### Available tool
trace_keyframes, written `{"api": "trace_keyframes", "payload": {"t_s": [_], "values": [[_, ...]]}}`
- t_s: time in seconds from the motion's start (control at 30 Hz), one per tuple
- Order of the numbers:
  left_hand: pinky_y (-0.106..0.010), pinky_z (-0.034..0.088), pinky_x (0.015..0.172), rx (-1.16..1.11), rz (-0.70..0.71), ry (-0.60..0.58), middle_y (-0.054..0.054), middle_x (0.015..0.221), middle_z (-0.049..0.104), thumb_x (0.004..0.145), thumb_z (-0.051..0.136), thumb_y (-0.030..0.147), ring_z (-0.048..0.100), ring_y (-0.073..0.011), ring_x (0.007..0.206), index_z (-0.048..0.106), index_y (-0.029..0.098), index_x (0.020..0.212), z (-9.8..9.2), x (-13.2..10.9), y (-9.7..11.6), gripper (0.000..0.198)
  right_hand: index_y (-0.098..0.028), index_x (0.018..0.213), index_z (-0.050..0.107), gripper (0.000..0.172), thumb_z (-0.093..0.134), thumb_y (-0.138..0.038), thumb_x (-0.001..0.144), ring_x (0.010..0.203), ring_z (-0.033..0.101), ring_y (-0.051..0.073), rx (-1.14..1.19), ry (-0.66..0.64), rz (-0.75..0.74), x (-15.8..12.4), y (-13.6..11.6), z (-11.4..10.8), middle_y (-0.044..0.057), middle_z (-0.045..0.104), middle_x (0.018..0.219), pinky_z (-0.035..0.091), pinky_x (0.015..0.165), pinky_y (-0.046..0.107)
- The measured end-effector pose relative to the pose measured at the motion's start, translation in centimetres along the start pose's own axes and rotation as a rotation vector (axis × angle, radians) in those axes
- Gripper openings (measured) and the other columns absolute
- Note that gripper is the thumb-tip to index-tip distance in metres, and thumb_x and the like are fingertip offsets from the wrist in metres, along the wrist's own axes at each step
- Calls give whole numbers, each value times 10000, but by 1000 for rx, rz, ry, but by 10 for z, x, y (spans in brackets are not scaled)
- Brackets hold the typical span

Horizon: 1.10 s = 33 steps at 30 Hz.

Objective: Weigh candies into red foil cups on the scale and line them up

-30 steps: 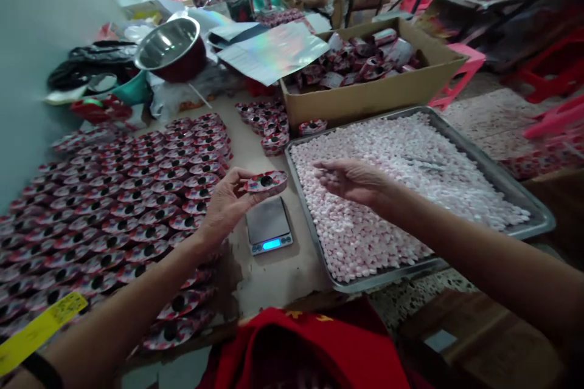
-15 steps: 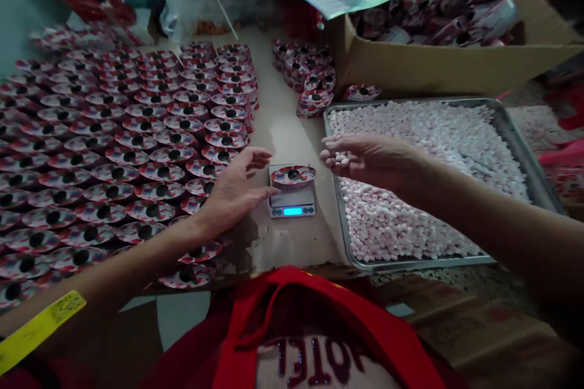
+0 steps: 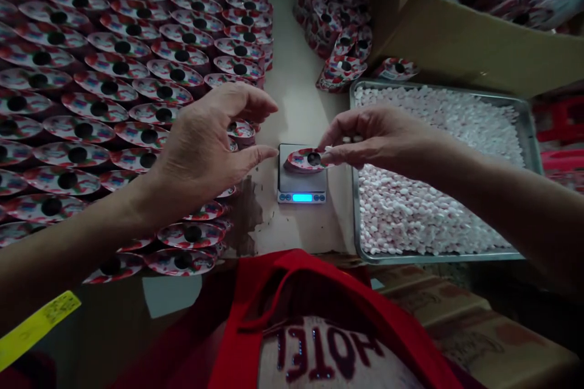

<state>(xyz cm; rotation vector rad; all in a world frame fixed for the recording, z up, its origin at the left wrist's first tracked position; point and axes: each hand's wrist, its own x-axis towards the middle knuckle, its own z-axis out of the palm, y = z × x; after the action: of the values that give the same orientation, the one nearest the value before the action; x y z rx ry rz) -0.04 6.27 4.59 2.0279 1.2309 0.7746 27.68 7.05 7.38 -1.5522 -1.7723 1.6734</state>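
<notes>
A small digital scale (image 3: 302,185) with a lit blue display stands on the table. On its plate is an oval red-and-white container (image 3: 301,160) with a dark round hole in its top. My right hand (image 3: 365,137) pinches small white pieces at the container's right end, near the hole, with more pieces held in its fingers. To the left of the scale, my left hand (image 3: 214,134) is empty, thumb and fingers apart, its thumb tip near the plate's edge. A metal tray (image 3: 357,219) full of white pieces (image 3: 410,206) lies under and beside my right forearm.
Rows of similar oval containers (image 3: 84,130) cover the left of the table. A cluster of them (image 3: 340,30) stands behind the scale. At the back right is a cardboard box (image 3: 438,30) with printed packages. Cartons (image 3: 483,340) lie below the table's front edge.
My right hand has moved left from over the tray to the container on the scale. My left hand looks larger and stays open. The camera view has tilted down and closer.
</notes>
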Motion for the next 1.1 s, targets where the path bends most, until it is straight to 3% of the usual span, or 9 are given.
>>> {"api": "trace_keyframes", "payload": {"t_s": [0.23, 0.47, 0.67, 0.83, 1.0, 1.1], "values": [[-412, 620, 955, 89, 30, -139, -38, 1218, 754, 844, 808, 312, 735, -266, 1097, 706, 255, 1232, 9, 5, -4, 405, -140, 897, 810, 233, 895, -355, 870, 566, 479, 94, -101, -49, -18, 3, -8, -6, 6, 639, 658, 322, 505, 266], [-395, 589, 989, 29, -32, -246, -58, 1248, 767, 818, 837, 307, 733, -265, 1138, 698, 215, 1283, 31, 16, -2, 494, -161, 946, 840, 182, 869, -326, 874, 679, 579, 139, -171, -8, -110, 1, -2, -2, 32, 717, 760, 401, 602, 283], [-384, 576, 1007, 78, -11, -290, -55, 1271, 766, 811, 841, 300, 724, -258, 1155, 693, 237, 1298, 34, 16, -6, 512, -195, 1031, 874, 220, 881, -246, 817, 723, 632, 157, -376, 67, -136, 2, 2, 8, 11, 743, 788, 419, 636, 278], [-390, 577, 995, 69, -16, -276, -53, 1271, 767, 806, 857, 334, 727, -265, 1139, 705, 263, 1286, 31, 17, -8, 508, -197, 873, 853, 146, 914, -249, 751, 748, 658, 178, -185, 25, -106, 6, 8, 8, 32, 763, 804, 471, 658, 291], [-396, 572, 984, 50, -16, -280, -68, 1266, 766, 840, 835, 429, 725, -278, 1151, 712, 247, 1294, 28, 21, -3, 504, -191, 852, 835, 68, 832, -256, 835, 727, 629, 171, -74, 69, -115, 5, 7, 15, 39, 747, 778, 482, 660, 301], [-397, 565, 994, 56, 11, -262, -66, 1265, 766, 852, 819, 407, 723, -279, 1163, 722, 237, 1279, 25, 20, -2, 470, -176, 848, 819, 112, 793, -278, 887, 694, 595, 153, -84, 85, -134, 6, 2, 17, 30, 715, 743, 441, 633, 293]]}}
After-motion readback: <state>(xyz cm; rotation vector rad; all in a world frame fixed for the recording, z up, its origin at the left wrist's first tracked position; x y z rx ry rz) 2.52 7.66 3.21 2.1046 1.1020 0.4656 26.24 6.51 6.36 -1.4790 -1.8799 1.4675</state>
